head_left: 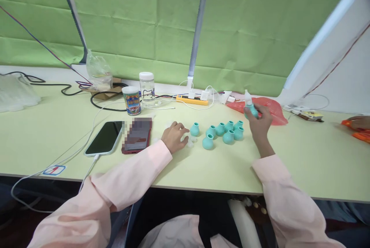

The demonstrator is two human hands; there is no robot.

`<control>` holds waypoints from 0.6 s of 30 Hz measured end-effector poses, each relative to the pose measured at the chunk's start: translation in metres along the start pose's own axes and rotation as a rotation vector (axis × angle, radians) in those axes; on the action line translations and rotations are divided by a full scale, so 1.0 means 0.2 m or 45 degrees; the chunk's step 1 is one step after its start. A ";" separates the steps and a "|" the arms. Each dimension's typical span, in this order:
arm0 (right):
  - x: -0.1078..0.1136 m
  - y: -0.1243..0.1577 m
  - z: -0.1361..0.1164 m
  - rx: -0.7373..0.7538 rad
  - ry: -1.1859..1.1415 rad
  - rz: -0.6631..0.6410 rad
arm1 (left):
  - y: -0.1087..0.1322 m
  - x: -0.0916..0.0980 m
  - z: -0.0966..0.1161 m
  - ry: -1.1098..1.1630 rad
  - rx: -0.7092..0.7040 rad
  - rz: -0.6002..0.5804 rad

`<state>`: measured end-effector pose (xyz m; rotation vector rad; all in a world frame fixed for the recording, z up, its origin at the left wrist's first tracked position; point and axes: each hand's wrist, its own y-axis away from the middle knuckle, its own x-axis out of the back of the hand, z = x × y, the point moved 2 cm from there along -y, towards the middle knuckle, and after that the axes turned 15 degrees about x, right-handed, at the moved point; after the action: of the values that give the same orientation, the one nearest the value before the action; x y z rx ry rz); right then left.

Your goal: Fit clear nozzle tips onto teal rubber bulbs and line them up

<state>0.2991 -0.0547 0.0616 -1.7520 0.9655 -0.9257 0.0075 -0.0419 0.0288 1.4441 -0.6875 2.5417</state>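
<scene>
Tabletop [231, 171] stretches from teal bulbs [207, 142] to its near edge [214, 189]; right hand [261, 120] grasps a nozzled bulb [251, 112], left hand [174, 137] parts its fingers beside translucent pieces [190, 142].

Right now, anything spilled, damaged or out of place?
Nothing looks spilled or damaged, and the teal bulbs on the table stand upright. Mild oddity: the white cable plugged into the white-cased phone droops over the table's front edge, a possible snag.
</scene>
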 end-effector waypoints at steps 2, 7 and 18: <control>0.04 -0.01 0.19 -0.133 0.062 -0.009 | 0.01 -0.02 -0.01 -0.256 -0.039 -0.016; 0.09 0.04 0.55 -0.419 0.168 -0.070 | 0.00 -0.07 -0.05 -0.474 -0.025 -0.133; 0.04 0.12 0.63 -0.667 0.235 -0.483 | 0.00 -0.04 -0.02 -0.536 -0.014 -0.100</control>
<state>0.4097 -0.0246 0.0019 -2.3830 1.0817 -1.1602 0.0080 -0.0390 0.0199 1.9835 -0.6787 2.1879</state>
